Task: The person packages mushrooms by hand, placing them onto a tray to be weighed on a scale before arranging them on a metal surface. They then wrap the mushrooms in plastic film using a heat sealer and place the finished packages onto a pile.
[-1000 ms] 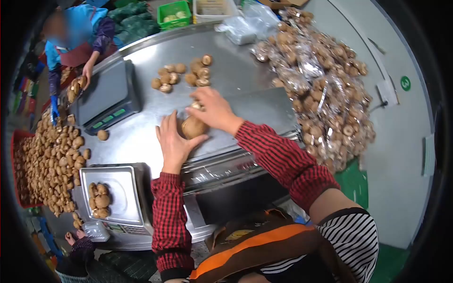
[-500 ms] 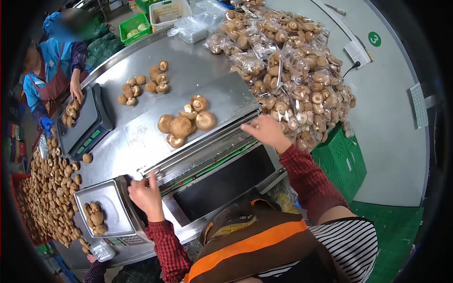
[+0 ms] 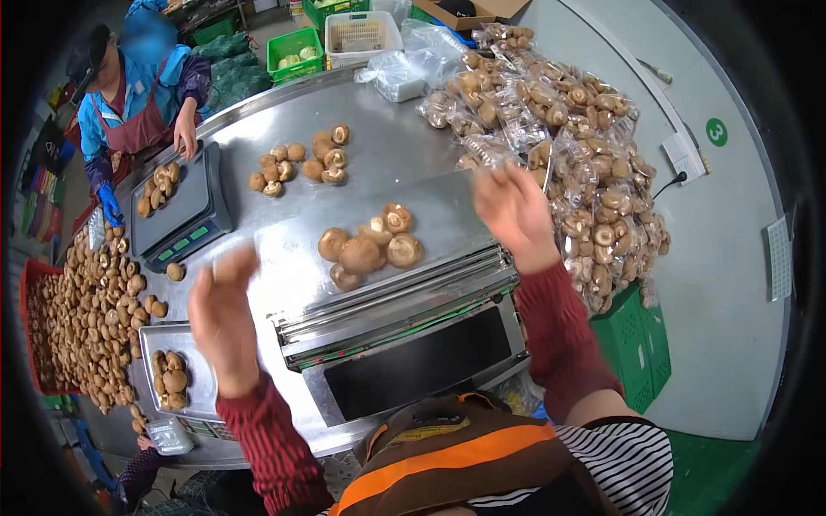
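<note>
My left hand (image 3: 222,322) is raised between the silver scale and the film-wrapping machine, its fingers smeared by motion. Over the far right end of the machine, my right hand (image 3: 518,215) is also blurred. Whether either hand holds clear film cannot be made out. Between them, a cluster of several brown mushrooms (image 3: 361,254) lies on the steel plate behind the wrapping machine (image 3: 413,353), which has rollers and a dark front panel. The silver scale (image 3: 200,391) left of my left hand carries more mushrooms (image 3: 170,380).
Bagged mushrooms (image 3: 594,172) are piled at right above a green crate (image 3: 632,353). Two mushroom groups (image 3: 277,168) lie farther back. A co-worker (image 3: 142,95) stands at a black scale (image 3: 185,211). Loose mushrooms (image 3: 95,310) heap at left. A plastic-wrapped pack (image 3: 170,437) sits near the silver scale.
Both hands have risen from the wrapping machine's roller edge, moving up and away from my body. The camera view has shifted, so the scene sits farther right. The mushroom cluster remains on the plate.
</note>
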